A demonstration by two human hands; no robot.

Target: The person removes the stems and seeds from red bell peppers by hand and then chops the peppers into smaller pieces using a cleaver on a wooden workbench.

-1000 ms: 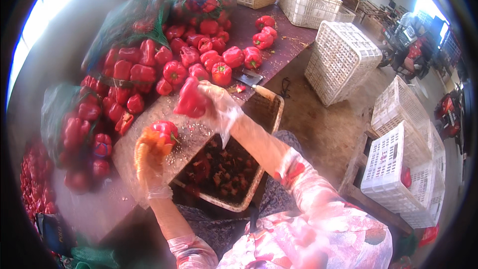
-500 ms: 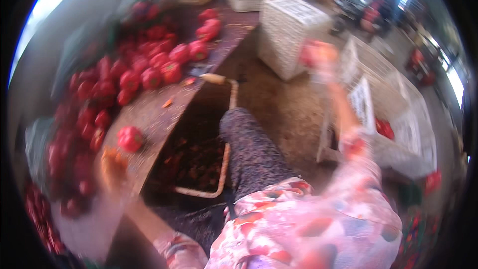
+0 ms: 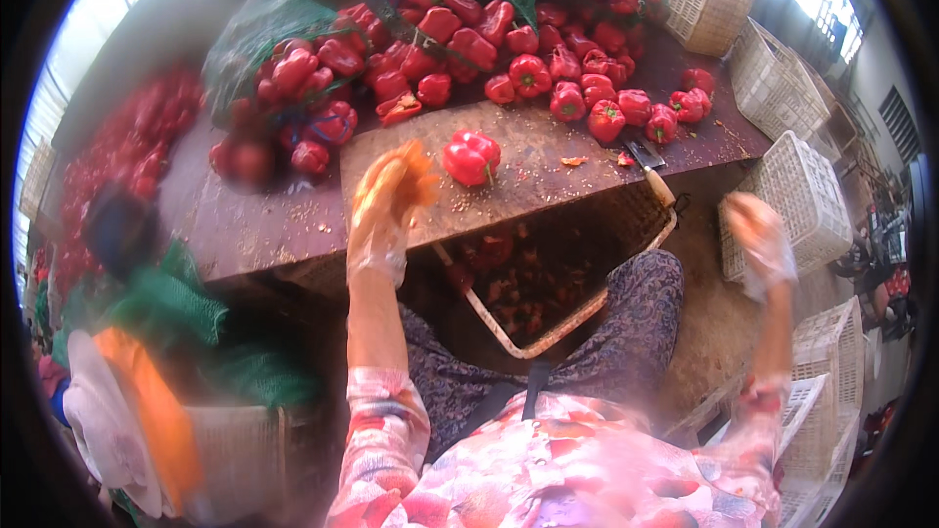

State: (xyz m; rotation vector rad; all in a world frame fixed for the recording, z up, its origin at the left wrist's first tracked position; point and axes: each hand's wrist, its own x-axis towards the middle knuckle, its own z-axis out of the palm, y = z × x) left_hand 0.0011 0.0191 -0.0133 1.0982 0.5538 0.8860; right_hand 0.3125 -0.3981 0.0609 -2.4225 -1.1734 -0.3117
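Note:
My left hand (image 3: pixel 393 191), in an orange-fingered glove and clear plastic, is over the table's front edge with its fingers apart and nothing visible in them. Just right of its fingers a single red bell pepper (image 3: pixel 471 157) lies on a wooden board (image 3: pixel 430 210). Away to the right, past the table edge, my right hand (image 3: pixel 758 233) hangs in the air near a white crate. Blur hides how its fingers are set, and no pepper shows in it. A wooden-handled blade (image 3: pixel 657 184) rests at the table edge, its handle sticking out.
Red peppers (image 3: pixel 474 47) are heaped at the back, partly under green mesh sacks (image 3: pixel 269 24). A metal-rimmed bin (image 3: pixel 533 347) of scraps sits between my knees. Crates (image 3: pixel 797 200) stand at the right, with others at lower right. At lower left is a person in a white hat (image 3: pixel 108 420).
My view has swung left, bringing more of the table in. My right hand held a red pepper near the white crates; now none is visible in it. The left hand is nearer the lone pepper.

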